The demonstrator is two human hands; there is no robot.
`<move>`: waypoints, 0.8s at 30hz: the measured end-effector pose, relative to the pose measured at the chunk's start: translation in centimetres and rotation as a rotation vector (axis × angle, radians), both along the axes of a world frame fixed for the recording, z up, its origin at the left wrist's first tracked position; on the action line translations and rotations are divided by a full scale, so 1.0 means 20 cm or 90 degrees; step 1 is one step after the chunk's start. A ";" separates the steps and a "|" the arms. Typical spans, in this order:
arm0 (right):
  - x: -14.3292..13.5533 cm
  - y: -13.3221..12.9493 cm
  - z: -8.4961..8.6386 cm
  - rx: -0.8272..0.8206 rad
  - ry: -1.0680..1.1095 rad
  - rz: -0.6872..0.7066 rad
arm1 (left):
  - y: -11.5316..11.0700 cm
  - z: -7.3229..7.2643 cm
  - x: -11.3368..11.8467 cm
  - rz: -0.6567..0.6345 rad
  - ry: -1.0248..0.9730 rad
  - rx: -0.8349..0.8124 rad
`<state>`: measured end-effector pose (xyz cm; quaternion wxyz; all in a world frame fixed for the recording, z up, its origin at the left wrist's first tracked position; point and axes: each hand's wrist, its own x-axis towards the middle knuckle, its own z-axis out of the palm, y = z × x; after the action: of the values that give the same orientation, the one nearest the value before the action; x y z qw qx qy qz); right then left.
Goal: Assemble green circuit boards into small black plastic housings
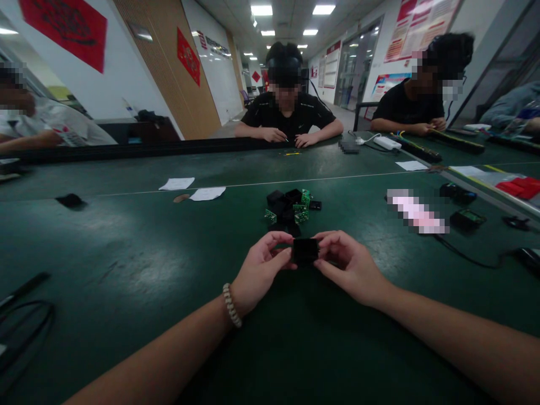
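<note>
L hand (265, 263), beaded bracelet (232, 305) at wrist: I see its grip clamped on L side of black plastic box (305, 251), held centre, near edge of pile of black housings & green PCBs (301, 212) on green desk (139, 247). R hand (352, 263): grip clamped on box's R side.

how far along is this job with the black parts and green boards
Nothing shows clearly as finished. In hand is one black box, held between the left hand and the right hand. Just beyond them lie a cluster of black parts and some green circuit boards, which look left to do, though I can't tell whether any there is already complete.
</note>
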<state>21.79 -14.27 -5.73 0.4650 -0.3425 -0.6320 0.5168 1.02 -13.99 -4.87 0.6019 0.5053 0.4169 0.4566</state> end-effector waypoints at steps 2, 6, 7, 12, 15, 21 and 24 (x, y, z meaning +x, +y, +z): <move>0.00 0.00 0.00 -0.011 -0.004 -0.009 | 0.00 0.00 0.00 -0.001 -0.001 -0.006; 0.01 0.01 -0.01 -0.025 -0.023 -0.033 | -0.01 0.00 0.00 -0.013 0.037 0.016; 0.01 0.01 -0.01 -0.031 -0.022 -0.037 | -0.01 0.01 0.00 -0.016 0.058 0.021; 0.00 0.02 -0.01 -0.057 0.004 -0.047 | -0.01 0.01 0.00 -0.009 0.114 0.013; 0.00 0.02 0.00 -0.051 0.011 -0.038 | 0.00 0.00 0.01 0.007 0.120 0.010; 0.01 0.01 0.01 -0.048 0.001 0.013 | 0.02 -0.01 0.00 0.012 0.114 -0.002; 0.01 0.01 0.01 -0.043 0.001 0.017 | 0.02 -0.01 0.00 0.009 0.110 -0.001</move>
<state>21.98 -14.10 -5.57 0.4464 -0.3491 -0.6185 0.5445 1.07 -13.69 -5.06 0.5605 0.5395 0.4713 0.4156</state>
